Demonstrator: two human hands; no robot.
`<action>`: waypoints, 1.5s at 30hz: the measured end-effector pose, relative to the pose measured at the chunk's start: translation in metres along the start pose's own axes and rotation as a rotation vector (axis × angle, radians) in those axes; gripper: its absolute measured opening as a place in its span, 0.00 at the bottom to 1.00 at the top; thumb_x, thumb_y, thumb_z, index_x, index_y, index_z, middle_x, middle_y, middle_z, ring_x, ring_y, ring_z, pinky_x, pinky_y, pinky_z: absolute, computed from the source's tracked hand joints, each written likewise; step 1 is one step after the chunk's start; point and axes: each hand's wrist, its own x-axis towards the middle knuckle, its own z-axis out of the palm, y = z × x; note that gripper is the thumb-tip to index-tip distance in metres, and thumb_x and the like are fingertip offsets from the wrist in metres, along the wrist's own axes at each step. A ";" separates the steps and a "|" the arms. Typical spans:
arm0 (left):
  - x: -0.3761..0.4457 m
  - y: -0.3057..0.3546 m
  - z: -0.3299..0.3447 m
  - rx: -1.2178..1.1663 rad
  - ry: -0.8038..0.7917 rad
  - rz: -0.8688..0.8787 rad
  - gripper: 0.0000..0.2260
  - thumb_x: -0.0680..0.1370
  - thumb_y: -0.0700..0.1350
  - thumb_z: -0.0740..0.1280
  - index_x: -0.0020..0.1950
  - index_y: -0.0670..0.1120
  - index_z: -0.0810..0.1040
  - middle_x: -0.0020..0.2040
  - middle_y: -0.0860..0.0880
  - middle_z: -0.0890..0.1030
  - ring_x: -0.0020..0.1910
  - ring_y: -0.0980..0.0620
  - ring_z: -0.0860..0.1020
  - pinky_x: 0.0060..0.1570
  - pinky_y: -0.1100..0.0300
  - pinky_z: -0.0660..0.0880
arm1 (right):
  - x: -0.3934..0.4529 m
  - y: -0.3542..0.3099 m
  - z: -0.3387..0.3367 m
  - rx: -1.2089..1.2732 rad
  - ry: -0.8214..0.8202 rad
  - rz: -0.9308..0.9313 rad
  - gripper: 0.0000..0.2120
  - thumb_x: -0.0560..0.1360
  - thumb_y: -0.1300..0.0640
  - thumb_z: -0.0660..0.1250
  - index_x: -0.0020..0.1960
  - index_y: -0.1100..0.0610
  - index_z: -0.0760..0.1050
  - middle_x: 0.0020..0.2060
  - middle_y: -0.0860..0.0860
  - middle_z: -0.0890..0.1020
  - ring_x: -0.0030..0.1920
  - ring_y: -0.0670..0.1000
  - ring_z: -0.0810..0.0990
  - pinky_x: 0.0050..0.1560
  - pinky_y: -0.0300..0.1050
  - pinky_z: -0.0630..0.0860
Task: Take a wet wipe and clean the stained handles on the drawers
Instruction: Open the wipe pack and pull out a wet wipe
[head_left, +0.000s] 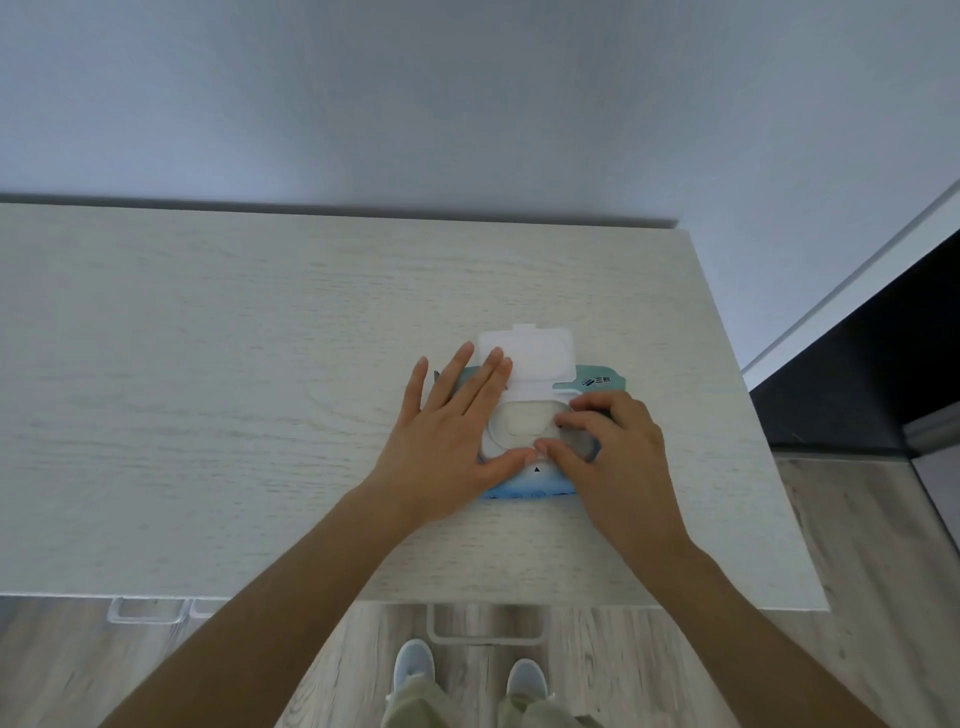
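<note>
While my left hand (457, 436) pressed flat, fingers straight, on the wipe pack (524, 486), my right hand (608, 441) fingers pinched at its opening (522, 422) under the raised lid (530, 358).

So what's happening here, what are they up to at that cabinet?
A person is getting a wipe out of a wet wipe pack lying on a pale wooden drawer unit top. The pack's lid is flipped open. The left hand presses flat on the pack while the right hand pinches at the opening. No wipe is out yet. The drawer handles below are untouched.
</note>
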 end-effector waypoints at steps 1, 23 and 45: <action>0.000 0.000 0.000 0.002 0.002 -0.002 0.42 0.69 0.73 0.37 0.78 0.51 0.39 0.78 0.56 0.41 0.73 0.57 0.31 0.71 0.50 0.30 | 0.001 -0.001 0.000 0.017 -0.002 0.015 0.13 0.68 0.57 0.75 0.50 0.60 0.81 0.50 0.50 0.76 0.54 0.47 0.72 0.60 0.51 0.71; 0.010 0.017 0.003 -0.088 0.044 -0.088 0.47 0.69 0.74 0.53 0.78 0.46 0.44 0.78 0.51 0.51 0.76 0.55 0.43 0.71 0.50 0.31 | 0.021 -0.012 -0.006 0.449 -0.055 0.323 0.11 0.71 0.57 0.71 0.33 0.46 0.77 0.45 0.43 0.76 0.45 0.44 0.76 0.48 0.39 0.75; -0.007 -0.001 0.006 -0.174 0.022 0.005 0.24 0.81 0.58 0.49 0.77 0.55 0.50 0.74 0.62 0.43 0.73 0.63 0.35 0.74 0.56 0.36 | 0.011 -0.008 0.003 -0.177 -0.023 -0.181 0.04 0.69 0.55 0.74 0.44 0.52 0.82 0.47 0.48 0.81 0.52 0.53 0.76 0.53 0.42 0.52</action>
